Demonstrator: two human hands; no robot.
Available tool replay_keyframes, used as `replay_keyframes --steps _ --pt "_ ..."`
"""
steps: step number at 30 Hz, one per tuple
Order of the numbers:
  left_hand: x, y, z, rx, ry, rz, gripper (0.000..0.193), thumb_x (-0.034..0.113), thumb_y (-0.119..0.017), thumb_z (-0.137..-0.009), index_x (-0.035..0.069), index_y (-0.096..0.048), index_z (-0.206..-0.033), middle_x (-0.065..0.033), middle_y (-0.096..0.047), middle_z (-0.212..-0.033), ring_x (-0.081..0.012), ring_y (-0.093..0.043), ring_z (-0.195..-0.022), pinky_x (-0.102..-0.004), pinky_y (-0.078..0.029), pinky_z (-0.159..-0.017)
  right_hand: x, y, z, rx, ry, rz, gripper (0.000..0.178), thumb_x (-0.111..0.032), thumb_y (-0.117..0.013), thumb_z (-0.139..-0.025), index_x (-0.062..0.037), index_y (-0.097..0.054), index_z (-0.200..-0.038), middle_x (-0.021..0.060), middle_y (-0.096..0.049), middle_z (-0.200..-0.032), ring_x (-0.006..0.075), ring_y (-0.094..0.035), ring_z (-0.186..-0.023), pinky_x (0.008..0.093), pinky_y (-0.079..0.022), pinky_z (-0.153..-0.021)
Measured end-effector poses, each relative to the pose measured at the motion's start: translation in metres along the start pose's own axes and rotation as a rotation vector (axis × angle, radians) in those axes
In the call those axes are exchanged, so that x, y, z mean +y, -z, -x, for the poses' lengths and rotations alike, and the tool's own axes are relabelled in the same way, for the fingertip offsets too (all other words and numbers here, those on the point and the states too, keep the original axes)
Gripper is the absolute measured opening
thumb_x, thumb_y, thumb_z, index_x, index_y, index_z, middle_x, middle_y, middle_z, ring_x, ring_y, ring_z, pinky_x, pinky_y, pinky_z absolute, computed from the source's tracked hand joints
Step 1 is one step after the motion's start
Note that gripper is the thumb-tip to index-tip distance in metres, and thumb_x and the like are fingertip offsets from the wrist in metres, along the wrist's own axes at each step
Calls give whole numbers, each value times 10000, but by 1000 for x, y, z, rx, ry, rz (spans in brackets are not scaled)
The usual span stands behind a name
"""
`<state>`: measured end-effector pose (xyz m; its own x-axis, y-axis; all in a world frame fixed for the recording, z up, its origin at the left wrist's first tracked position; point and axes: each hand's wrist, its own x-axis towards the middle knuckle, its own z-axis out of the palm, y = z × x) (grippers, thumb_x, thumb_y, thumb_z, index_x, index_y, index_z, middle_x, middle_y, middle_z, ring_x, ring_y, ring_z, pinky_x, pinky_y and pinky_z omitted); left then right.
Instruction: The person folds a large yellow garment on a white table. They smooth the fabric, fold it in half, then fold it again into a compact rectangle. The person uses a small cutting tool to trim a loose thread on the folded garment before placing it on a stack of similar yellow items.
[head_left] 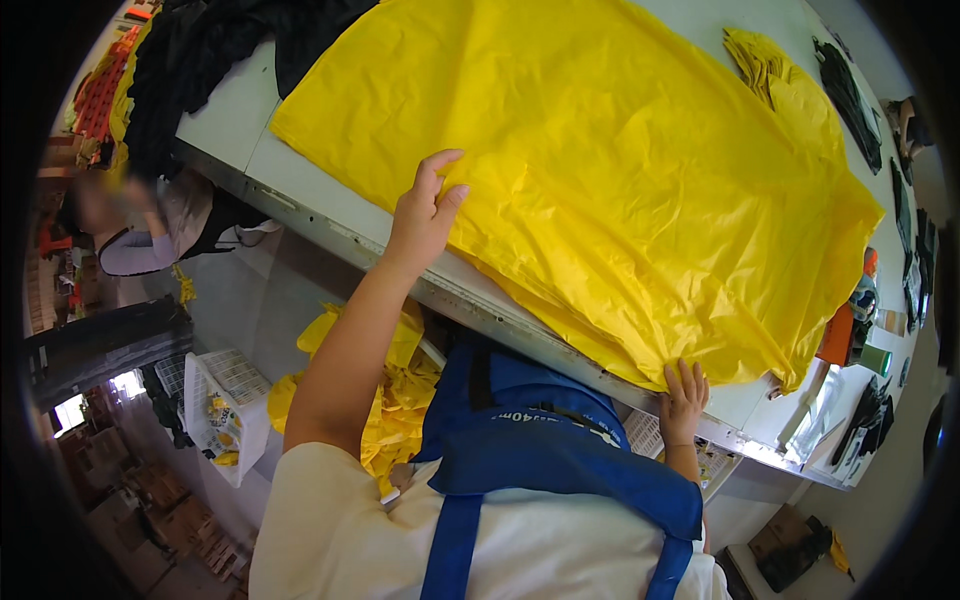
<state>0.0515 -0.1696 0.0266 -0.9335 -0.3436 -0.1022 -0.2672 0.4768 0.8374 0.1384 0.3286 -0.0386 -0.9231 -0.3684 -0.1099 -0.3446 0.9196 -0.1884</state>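
Note:
A large sheet of shiny yellow fabric lies creased over the white table, its near edge running along the table's front. Over its left near edge is my left hand, thumb and index finger apart and nothing visible between them. I cannot tell whether it touches the fabric. My right hand rests on the near right part of the sheet, fingers spread on the material by the table edge.
A folded yellow stack sits at the far right, with black pieces beyond. Black fabric covers the far left. Yellow fabric hangs below the table, near a white basket. Another person is at left.

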Motion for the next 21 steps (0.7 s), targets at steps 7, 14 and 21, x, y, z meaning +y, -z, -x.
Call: replay_keyframes --steps 7,14,21 --pt "-106 10 -15 -176 -297 -518 320 114 -610 -878 147 -574 -1195 -136 -624 -1016 -363 -595 -938 -455 -482 -800 -2 0 -2 0 97 -1 661 -220 -698 -777 -76 -438 -1368 99 -469 -1419 324 -360 -1359 550 -175 -1132" --pt "-198 53 -68 699 377 -232 569 77 -628 -854 168 -417 -1374 -145 -610 -999 -244 -592 -751 -385 -490 -637 -1 7 3 46 167 -32 444 -129 -662 -783 -90 -578 -1217 96 -571 -1255 306 -487 -1222 491 -318 -1071" --pt "-140 83 3 96 791 243 631 18 -597 -856 187 -346 -1410 -77 -563 -893 -133 -477 -558 -273 -403 -469 39 24 26 -2 147 -43 368 -65 -674 -733 -112 -622 -1095 68 -603 -1167 306 -521 -1170 471 -361 -1035"
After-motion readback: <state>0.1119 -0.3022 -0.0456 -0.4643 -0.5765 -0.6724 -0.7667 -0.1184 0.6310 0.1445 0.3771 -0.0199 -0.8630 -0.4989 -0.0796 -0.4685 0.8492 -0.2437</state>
